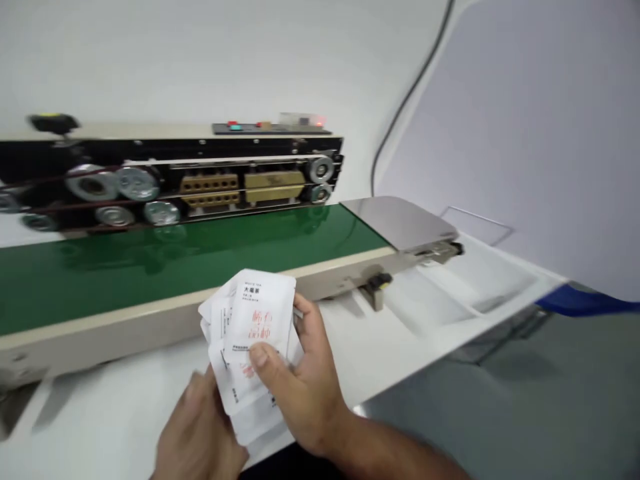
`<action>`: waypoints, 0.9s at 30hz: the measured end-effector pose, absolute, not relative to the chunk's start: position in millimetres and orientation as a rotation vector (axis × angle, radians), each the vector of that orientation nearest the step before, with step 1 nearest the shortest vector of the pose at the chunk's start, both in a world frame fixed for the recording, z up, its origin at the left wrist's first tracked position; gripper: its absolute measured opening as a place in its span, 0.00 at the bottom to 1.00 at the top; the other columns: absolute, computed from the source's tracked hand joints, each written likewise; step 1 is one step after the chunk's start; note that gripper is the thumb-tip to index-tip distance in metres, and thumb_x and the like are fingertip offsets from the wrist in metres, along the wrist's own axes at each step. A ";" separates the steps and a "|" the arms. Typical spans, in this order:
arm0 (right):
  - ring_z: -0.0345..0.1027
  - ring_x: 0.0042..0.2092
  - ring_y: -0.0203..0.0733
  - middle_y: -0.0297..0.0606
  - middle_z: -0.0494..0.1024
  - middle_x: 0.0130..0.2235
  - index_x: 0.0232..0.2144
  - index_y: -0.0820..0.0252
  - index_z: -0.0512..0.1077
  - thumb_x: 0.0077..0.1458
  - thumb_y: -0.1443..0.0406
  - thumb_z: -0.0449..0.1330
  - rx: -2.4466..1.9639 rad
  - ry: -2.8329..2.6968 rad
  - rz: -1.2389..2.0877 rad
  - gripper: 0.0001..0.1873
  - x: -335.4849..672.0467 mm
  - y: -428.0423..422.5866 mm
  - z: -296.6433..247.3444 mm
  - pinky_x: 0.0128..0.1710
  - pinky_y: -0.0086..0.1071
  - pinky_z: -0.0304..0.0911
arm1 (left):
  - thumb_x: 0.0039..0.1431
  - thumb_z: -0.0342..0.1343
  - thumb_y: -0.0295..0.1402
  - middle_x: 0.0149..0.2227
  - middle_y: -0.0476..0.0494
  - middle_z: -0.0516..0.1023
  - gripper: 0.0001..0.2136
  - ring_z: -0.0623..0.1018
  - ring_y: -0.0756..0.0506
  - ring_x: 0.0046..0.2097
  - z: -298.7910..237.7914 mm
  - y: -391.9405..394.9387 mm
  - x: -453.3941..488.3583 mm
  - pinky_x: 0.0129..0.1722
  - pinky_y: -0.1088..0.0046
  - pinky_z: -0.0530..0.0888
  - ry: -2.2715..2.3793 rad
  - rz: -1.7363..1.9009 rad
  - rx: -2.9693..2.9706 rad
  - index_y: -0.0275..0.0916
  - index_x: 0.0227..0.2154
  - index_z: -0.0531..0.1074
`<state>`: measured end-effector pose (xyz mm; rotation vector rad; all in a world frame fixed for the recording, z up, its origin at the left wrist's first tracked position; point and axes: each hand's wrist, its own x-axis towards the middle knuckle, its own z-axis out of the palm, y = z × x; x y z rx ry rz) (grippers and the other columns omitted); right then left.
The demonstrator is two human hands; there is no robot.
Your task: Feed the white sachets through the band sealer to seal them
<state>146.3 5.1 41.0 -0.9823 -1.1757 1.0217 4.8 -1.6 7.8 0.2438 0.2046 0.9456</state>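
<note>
A fanned stack of small white tea sachets, printed in black and red, is gripped in my right hand. Its thumb presses on the top sachet while the fingers go behind the stack. My left hand is at the stack's lower left edge, blurred, with its fingers partly hidden behind the sachets. Whether it grips them I cannot tell. Both hands are in front of a band sealer with a green conveyor belt.
The sealer stands on a white table. A grey metal plate ends the conveyor on the right, with a wire frame beyond it. A black knob juts from the conveyor's front. A dark cable runs up the wall.
</note>
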 end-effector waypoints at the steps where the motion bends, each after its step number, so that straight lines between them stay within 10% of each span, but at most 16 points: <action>1: 0.73 0.47 0.47 0.41 0.75 0.50 0.58 0.51 0.56 0.58 0.64 0.63 -1.014 -1.228 1.010 0.29 138.9 5.8 36.0 0.46 0.44 0.72 | 0.57 0.56 0.52 0.51 0.46 0.80 0.19 0.72 0.34 0.59 12.9 -1.3 6.5 0.60 0.58 0.67 0.245 0.949 0.189 0.50 0.45 0.80; 11: 0.49 0.64 0.55 0.46 0.51 0.63 0.60 0.52 0.53 0.53 0.62 0.59 -1.214 -1.563 0.399 0.33 122.9 -2.0 21.3 0.62 0.55 0.55 | 0.52 0.66 0.37 0.50 0.44 0.80 0.16 0.70 0.34 0.60 36.5 -17.6 9.8 0.64 0.62 0.62 0.499 1.023 -0.169 0.41 0.45 0.80; 18: 0.61 0.56 0.53 0.43 0.62 0.54 0.49 0.54 0.67 0.56 0.57 0.62 -1.324 -1.420 0.614 0.20 124.8 4.4 16.7 0.57 0.53 0.61 | 0.59 0.60 0.31 0.52 0.46 0.79 0.39 0.73 0.42 0.58 31.1 -24.0 22.3 0.62 0.65 0.64 0.536 1.145 -0.197 0.47 0.69 0.45; 27: 0.74 0.34 0.42 0.39 0.78 0.38 0.43 0.54 0.65 0.61 0.53 0.61 -1.103 -1.021 1.006 0.15 157.3 -5.8 50.1 0.31 0.34 0.72 | 0.62 0.58 0.38 0.52 0.39 0.78 0.36 0.75 0.33 0.56 -1.1 -31.2 0.2 0.52 0.52 0.75 0.640 0.964 0.127 0.47 0.68 0.47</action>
